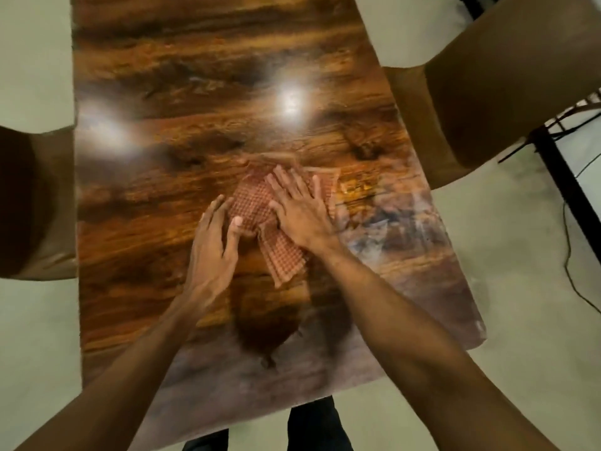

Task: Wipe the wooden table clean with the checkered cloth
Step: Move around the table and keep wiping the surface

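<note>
A red-and-white checkered cloth (252,203) lies crumpled on the glossy wooden table (162,92), near its middle. My right hand (300,209) presses flat on the cloth with fingers spread, covering its right part. My left hand (216,236) rests at the cloth's left edge, fingers apart, thumb touching the fabric. A corner of the cloth (286,262) sticks out toward me below my right wrist. The far edge of the cloth is blurred.
A brown chair (487,92) stands at the table's right side and another chair (32,203) at the left. Whitish smears (390,222) mark the tabletop right of the cloth. A black metal frame and cable (566,196) are on the floor at far right.
</note>
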The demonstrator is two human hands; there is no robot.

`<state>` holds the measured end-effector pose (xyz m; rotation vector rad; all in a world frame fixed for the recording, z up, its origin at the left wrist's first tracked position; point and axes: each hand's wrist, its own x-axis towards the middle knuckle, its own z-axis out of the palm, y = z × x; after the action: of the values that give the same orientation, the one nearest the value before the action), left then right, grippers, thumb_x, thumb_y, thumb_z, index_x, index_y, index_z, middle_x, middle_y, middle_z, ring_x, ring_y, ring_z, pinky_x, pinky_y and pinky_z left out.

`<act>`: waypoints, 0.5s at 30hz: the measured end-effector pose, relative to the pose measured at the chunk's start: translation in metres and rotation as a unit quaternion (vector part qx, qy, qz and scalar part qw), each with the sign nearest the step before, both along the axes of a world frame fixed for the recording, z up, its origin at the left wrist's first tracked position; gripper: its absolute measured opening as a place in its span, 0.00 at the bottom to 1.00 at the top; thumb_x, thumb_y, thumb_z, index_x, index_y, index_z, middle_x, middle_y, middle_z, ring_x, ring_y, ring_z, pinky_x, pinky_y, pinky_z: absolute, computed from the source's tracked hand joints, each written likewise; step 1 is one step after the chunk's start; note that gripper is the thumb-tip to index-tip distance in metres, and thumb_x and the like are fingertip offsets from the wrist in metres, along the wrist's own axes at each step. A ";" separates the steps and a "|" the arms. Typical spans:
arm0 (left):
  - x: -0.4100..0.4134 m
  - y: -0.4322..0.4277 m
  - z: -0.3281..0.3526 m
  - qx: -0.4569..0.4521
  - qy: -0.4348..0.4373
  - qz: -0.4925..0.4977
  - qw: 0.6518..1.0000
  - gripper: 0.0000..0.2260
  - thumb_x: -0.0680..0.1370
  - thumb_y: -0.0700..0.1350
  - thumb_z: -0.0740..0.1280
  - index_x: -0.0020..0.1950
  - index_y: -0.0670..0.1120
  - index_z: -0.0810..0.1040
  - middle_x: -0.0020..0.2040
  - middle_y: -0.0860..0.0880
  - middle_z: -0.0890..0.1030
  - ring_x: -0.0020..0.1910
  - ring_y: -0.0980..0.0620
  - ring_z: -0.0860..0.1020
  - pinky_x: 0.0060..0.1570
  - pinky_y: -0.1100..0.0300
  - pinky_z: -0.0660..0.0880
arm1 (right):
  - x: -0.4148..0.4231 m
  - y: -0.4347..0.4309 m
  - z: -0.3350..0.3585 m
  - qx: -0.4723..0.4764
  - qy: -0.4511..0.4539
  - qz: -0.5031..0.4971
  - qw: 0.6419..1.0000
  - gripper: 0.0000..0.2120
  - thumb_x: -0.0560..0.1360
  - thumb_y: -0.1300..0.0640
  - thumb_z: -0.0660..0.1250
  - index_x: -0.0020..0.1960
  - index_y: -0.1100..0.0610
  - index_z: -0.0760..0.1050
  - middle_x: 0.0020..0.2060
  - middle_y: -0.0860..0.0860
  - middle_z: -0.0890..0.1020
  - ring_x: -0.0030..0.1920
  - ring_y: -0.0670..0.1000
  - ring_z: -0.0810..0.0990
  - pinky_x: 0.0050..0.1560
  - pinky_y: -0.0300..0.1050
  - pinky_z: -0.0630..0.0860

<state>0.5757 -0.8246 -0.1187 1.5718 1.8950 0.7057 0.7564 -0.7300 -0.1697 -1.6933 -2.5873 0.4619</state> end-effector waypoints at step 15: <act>0.145 0.074 0.011 -0.003 0.009 -0.081 0.997 0.24 0.86 0.58 0.52 0.80 0.51 0.63 0.82 0.51 0.61 0.81 0.51 0.59 0.78 0.43 0.60 | 0.226 0.054 0.005 -0.022 -0.021 -0.143 0.989 0.29 0.88 0.46 0.47 0.86 0.51 0.47 0.86 0.51 0.47 0.85 0.55 0.45 0.83 0.63 0.48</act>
<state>0.7203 -0.7508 -0.1079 1.7109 1.7571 0.6160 0.9822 -0.6762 -0.1643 -2.0665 -2.3191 0.4767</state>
